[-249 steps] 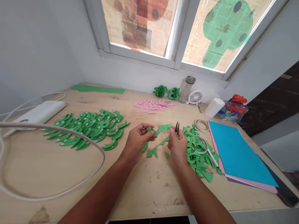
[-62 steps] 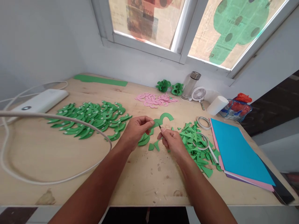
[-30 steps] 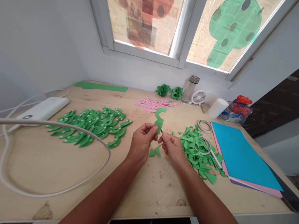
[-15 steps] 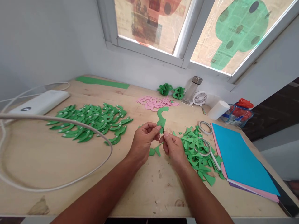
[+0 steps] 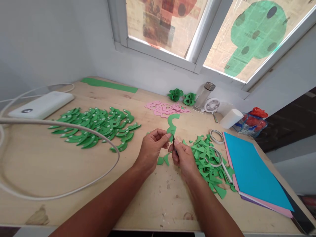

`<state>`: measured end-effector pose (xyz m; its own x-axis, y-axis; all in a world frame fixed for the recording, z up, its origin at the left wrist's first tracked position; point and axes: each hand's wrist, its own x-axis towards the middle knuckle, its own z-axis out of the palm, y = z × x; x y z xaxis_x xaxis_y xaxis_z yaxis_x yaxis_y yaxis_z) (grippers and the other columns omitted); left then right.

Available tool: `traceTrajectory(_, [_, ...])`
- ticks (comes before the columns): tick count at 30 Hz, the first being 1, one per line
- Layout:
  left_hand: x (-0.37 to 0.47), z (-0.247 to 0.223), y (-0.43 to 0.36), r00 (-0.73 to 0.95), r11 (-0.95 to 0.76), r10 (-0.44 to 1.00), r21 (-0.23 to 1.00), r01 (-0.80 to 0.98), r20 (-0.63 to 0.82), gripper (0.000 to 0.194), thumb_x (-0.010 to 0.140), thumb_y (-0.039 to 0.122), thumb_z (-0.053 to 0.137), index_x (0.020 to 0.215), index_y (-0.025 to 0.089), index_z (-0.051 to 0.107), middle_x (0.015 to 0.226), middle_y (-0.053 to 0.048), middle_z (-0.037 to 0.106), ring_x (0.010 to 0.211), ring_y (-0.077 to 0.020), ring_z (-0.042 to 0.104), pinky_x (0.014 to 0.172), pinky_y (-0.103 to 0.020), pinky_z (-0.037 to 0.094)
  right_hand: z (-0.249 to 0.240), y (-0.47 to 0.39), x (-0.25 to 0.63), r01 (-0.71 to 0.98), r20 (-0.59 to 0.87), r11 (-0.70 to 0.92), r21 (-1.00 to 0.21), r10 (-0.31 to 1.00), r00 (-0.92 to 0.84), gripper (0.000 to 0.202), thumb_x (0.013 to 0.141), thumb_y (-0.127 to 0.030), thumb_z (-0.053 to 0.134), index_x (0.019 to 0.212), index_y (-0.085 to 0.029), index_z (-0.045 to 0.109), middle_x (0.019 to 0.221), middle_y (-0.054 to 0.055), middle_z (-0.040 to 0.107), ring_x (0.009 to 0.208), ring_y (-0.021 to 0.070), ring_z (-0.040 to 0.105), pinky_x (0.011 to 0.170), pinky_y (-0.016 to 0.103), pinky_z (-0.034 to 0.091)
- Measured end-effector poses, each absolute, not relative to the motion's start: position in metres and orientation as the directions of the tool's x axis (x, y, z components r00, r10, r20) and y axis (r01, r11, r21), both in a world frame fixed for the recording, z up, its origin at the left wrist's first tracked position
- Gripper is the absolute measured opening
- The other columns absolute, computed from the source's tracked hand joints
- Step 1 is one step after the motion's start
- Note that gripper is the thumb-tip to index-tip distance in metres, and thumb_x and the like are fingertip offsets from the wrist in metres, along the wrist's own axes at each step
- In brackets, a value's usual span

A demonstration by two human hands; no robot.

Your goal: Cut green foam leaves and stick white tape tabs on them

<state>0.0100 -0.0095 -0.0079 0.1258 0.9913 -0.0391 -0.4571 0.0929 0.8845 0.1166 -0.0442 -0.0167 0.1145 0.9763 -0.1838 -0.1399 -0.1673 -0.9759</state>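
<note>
Pinching a wavy, scallop-edged green paper strip (image 5: 171, 125) in the left hand (image 5: 151, 149) above the pale wooden table (image 5: 138, 205), gripping slim dark scissors (image 5: 174, 145) in the right hand (image 5: 184, 158). Swung it from sideways to pointing away

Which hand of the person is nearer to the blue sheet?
Right. The right hand is left of the blue sheet, with green scraps between; the left hand is farther left, pinching green paper.
</note>
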Motion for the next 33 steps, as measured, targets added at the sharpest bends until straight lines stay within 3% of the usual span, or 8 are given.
traceTrajectory(33, [0.0106, -0.0075, -0.0097, 0.133, 0.11, 0.99, 0.88, -0.462, -0.054, 0.016, 0.066, 0.024, 0.072, 0.065, 0.016, 0.057, 0.052, 0.005, 0.052, 0.05, -0.0084, 0.046, 0.053, -0.023, 0.037, -0.0179, -0.0437, 0.1169, -0.112, -0.169, -0.155, -0.982, 0.977, 0.13, 0.047, 0.072, -0.063, 0.055, 0.062, -0.017, 0.055, 0.034, -0.011, 0.03, 0.033, 0.0038, 0.018, 0.036, 0.021, 0.009])
